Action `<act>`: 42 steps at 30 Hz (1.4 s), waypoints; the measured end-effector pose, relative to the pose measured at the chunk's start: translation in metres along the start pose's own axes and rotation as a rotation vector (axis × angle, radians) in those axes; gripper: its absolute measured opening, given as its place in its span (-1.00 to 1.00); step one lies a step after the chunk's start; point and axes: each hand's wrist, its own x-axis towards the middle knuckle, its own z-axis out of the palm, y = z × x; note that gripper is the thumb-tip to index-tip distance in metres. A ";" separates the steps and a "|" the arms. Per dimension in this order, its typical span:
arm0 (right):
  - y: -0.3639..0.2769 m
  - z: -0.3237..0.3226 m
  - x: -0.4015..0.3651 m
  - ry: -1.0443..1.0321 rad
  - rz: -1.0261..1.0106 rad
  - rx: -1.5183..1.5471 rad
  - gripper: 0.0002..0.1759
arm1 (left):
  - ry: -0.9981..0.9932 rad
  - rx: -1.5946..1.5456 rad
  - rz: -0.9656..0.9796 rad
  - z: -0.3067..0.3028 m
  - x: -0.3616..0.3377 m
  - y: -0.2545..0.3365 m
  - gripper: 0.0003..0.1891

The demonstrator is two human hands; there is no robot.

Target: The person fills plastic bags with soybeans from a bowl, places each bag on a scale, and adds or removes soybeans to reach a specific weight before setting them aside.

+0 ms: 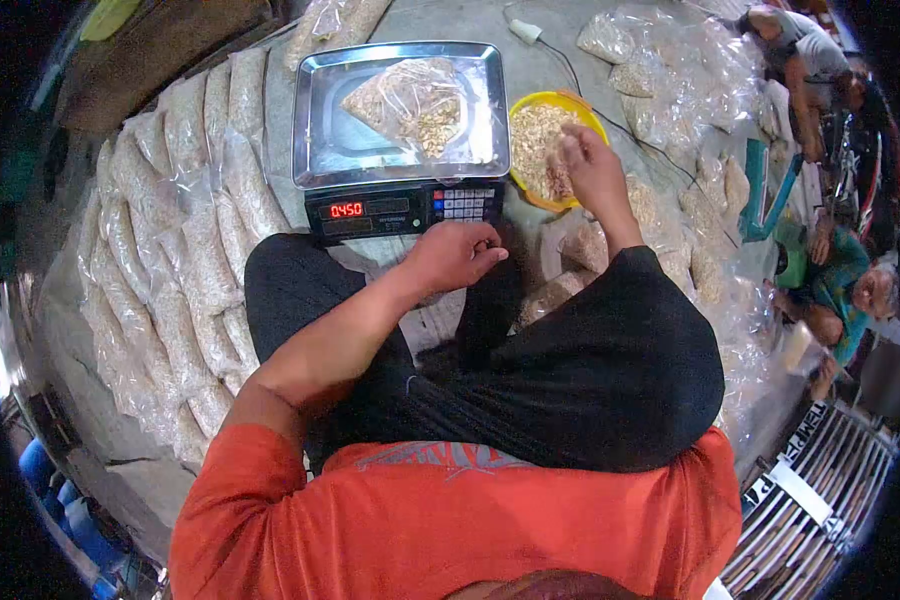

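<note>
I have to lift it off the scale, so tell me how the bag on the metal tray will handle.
The bag will probably sag and shift when lifted: its wrinkled clear film holds loose, pale pieces. It looks fairly light, as it fills only part of the tray. If pushed, it may slide, since film and metal both look smooth and shiny.

Red "0.450" on scale display [346, 210]; "TEMPE" on sign [807, 432]; shirt lettering [445, 456] unclear.
</note>
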 end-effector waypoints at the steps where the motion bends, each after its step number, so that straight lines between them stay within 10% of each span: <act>1: 0.016 0.001 0.002 0.000 0.002 -0.002 -0.63 | -0.001 -0.002 0.001 0.001 0.001 0.000 -0.63; 8: 0.005 -0.010 -0.006 0.384 -0.171 -0.160 -0.64 | -0.049 -0.007 -0.006 -0.003 -0.002 0.005 -0.65; 13: 0.006 0.000 -0.004 0.051 0.005 -0.375 -0.64 | -0.051 0.021 0.015 0.004 -0.004 -0.009 -0.63; 16: 0.004 0.004 -0.011 0.379 -0.229 -0.141 -0.67 | -0.088 0.022 -0.034 0.003 -0.006 -0.008 -0.60; 42: 0.024 0.016 -0.005 0.322 -0.219 -0.072 -0.71 | -0.169 0.076 -0.072 0.005 -0.002 -0.011 -0.58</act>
